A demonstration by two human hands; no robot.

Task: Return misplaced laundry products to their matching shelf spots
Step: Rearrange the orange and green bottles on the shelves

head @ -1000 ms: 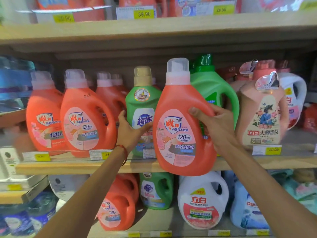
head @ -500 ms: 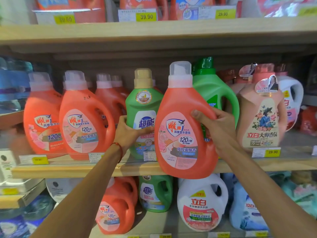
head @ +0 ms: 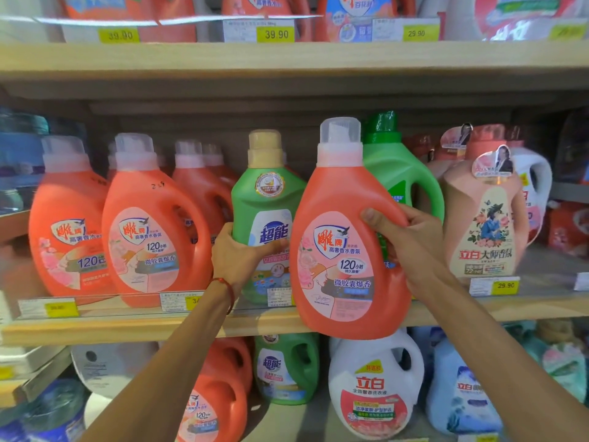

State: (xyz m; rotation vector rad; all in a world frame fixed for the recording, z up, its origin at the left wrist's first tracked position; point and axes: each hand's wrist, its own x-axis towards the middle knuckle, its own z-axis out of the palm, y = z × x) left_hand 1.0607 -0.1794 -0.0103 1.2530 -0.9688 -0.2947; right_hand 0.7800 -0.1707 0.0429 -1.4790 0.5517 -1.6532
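We have 2 bottles in hand at the middle shelf (head: 153,330). Our right hand (head: 411,240) is clamped on the orange detergent bottle (head: 344,250), thumb across its front shoulder and fingers wrapped behind, seemingly through the handle, though we cannot see that side. The bottle hangs in the air in front of the shelf's front edge, its base below the shelf lip, upright and tilted only a little. Our left hand (head: 239,253) is closed around the waist of the green detergent bottle (head: 267,224), which stands on the shelf between the row of matching orange bottles (head: 143,224) at the left and a larger green jug (head: 398,183) behind the held one.

We judge the orange bottle to be full and therefore heavy, with stiff plastic walls and a smooth, glossy label that could slide under a loose grip. The handle is the safest hold; a second hand under the base would steady it. The cap looks sealed, so tipping seems low risk, but a drop could split it.

Its matching spot looks to be beside the orange row, where the green bottle now stands, so the green one probably has to leave first.
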